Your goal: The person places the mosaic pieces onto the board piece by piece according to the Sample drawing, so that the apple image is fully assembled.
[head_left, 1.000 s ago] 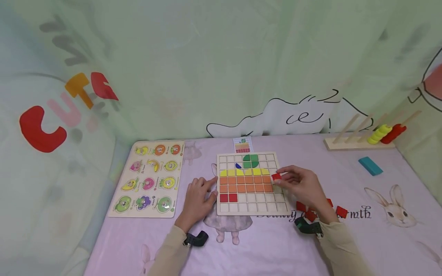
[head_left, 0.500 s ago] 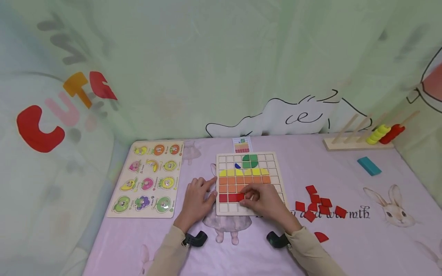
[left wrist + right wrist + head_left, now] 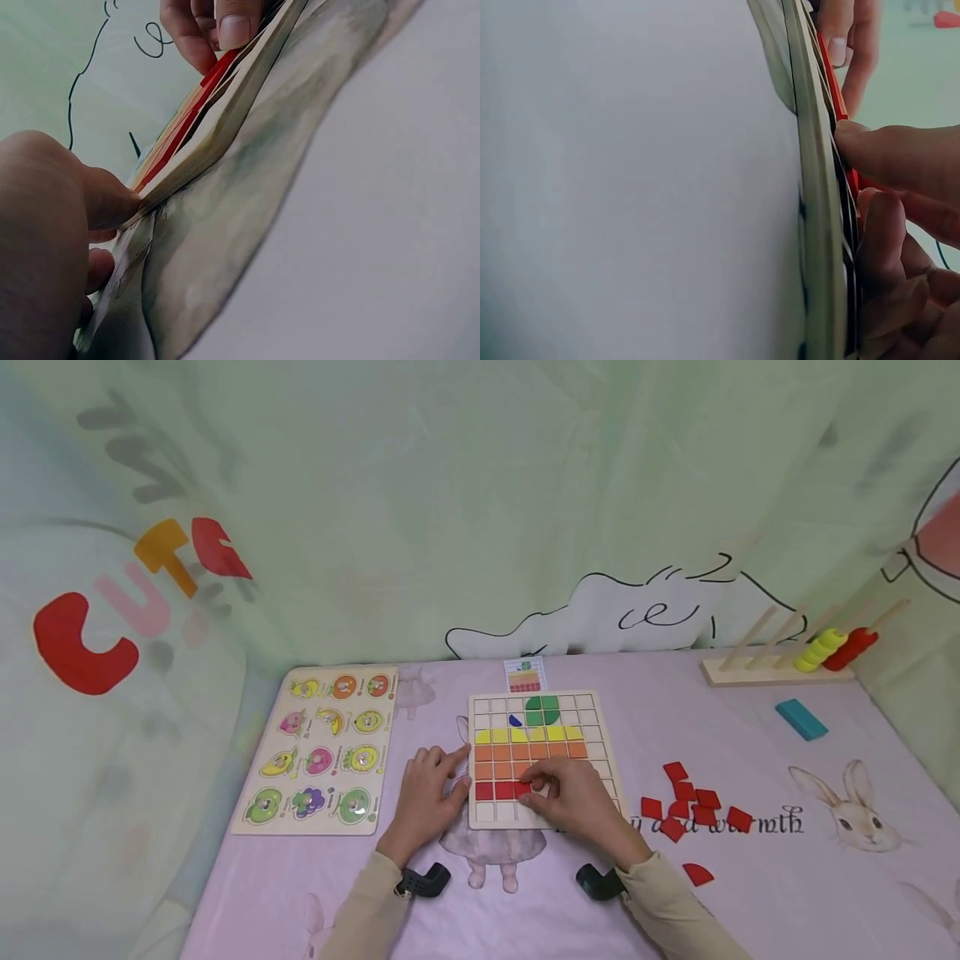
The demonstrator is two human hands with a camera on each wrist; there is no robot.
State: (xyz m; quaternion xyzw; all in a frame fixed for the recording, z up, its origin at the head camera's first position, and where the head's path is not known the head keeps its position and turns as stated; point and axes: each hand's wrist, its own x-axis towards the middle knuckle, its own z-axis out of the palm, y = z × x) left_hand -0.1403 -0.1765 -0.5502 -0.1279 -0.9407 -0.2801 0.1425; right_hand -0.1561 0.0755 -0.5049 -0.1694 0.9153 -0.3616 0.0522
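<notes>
A square wooden grid board (image 3: 484, 812) lies in the middle of the table, with rows of yellow, orange and red tiles plus green and blue pieces set in it. My left hand (image 3: 429, 793) rests at the board's left side, thumb and index finger touching its edge. Over the lower part of the board, my right hand (image 3: 573, 797) pinches a red square tile (image 3: 523, 788) between thumb and index finger, at the third cell of the red row. In the right wrist view the thumb (image 3: 885, 154) covers part of this tile. The right hand hides the cells beneath it.
Several loose red tiles (image 3: 706, 799) and a red quarter-circle piece (image 3: 698, 874) lie to the right. A pattern card (image 3: 525, 665) is behind the board. A fruit puzzle (image 3: 385, 752) stands left; a teal block (image 3: 802, 719) and a bead rack (image 3: 720, 673) are far right.
My right hand has carried a red tile from the board's right edge leftward and down to the red row, uncovering the loose red tiles. My left hand has stayed in place.
</notes>
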